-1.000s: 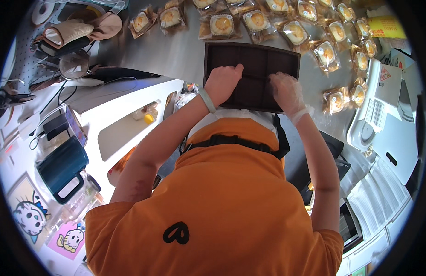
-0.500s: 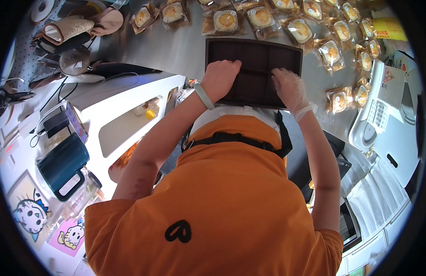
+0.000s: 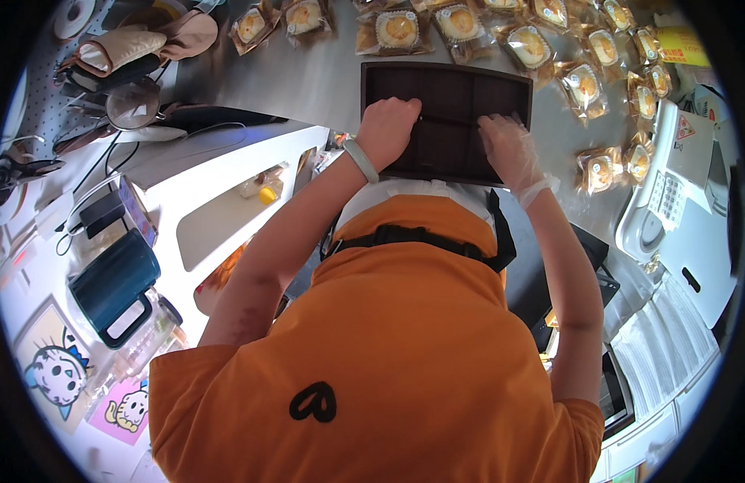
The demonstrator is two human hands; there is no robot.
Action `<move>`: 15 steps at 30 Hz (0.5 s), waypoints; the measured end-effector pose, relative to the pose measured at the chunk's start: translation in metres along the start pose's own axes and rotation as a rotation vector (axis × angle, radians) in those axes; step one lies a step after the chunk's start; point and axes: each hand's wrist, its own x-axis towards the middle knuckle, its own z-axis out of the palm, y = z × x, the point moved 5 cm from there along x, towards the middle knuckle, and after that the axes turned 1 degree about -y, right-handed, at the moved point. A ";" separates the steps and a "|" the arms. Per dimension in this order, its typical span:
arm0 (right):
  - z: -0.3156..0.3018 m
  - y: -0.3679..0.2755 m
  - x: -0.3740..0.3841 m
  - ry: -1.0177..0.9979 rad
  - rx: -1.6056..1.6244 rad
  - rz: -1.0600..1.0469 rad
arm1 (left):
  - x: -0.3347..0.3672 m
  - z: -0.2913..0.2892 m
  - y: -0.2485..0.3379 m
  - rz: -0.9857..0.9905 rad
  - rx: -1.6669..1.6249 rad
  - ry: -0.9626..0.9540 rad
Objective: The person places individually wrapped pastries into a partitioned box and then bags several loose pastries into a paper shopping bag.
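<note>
A dark brown box (image 3: 445,80) with an open top lies at the near edge of the steel counter, split into several compartments by thin dark dividers (image 3: 450,122). My bare left hand (image 3: 388,129), with a pale bangle on its wrist, is closed over the left side of the box, fingertips at one end of the crosswise divider. In a clear plastic glove, my right hand (image 3: 507,149) reaches over the right side. Its bent fingers pinch at the divider's other end. Both palms hide parts of the box. No pastry lies in the visible compartments.
Several wrapped round pastries (image 3: 529,47) spread over the counter (image 3: 268,88) beyond and right of the box. At right stands a white machine with a keypad (image 3: 670,193). Scissors, a strainer (image 3: 133,103) and oven mitts hang at left, above a dark teal mug (image 3: 115,278).
The box and both hands stay nearly in place, with the hands a touch higher in the picture. The whole view has shifted slightly. Nothing has been let go.
</note>
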 end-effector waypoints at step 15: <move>-0.001 0.001 0.002 -0.020 0.059 0.018 | -0.002 0.010 -0.008 -0.009 0.031 -0.144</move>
